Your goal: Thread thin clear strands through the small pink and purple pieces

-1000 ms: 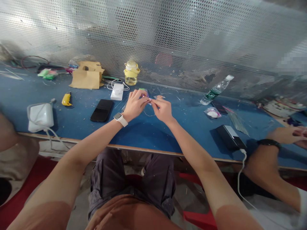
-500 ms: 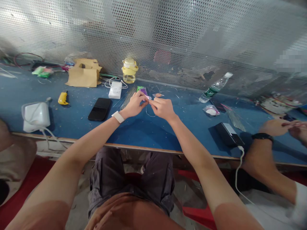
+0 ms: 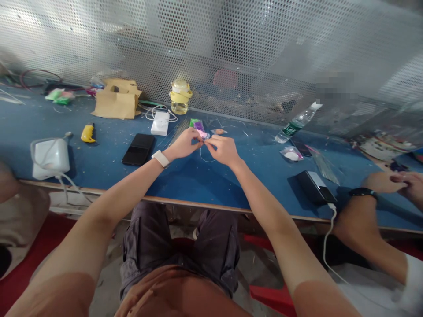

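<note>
My left hand (image 3: pixel 185 143) and my right hand (image 3: pixel 223 149) meet fingertip to fingertip above the blue table. Both are closed in a pinch. What lies between the fingertips is too small to make out. A thin pale wire (image 3: pixel 205 159) curves down below them. Just behind my hands are a pink packet (image 3: pixel 202 134), a purple packet (image 3: pixel 198 126) and a green packet (image 3: pixel 193 122). A small bag with orange bits (image 3: pixel 218 131) lies behind my right hand. Thin wires (image 3: pixel 180 131) lie in a bundle behind my left hand.
Left of my hands are a black phone (image 3: pixel 138 149), a white power bank (image 3: pixel 160 123) and a yellow cutter (image 3: pixel 88 133). A yellow-lidded bottle (image 3: pixel 180 97) stands behind. To the right are a water bottle (image 3: pixel 295 124), a black device (image 3: pixel 315 188) and another person's hands (image 3: pixel 385 181).
My fingertips remain together, with my left fingers shifted slightly and more of the pink packet showing. The other person's hands at the right have moved a little. The view has shifted slightly.
</note>
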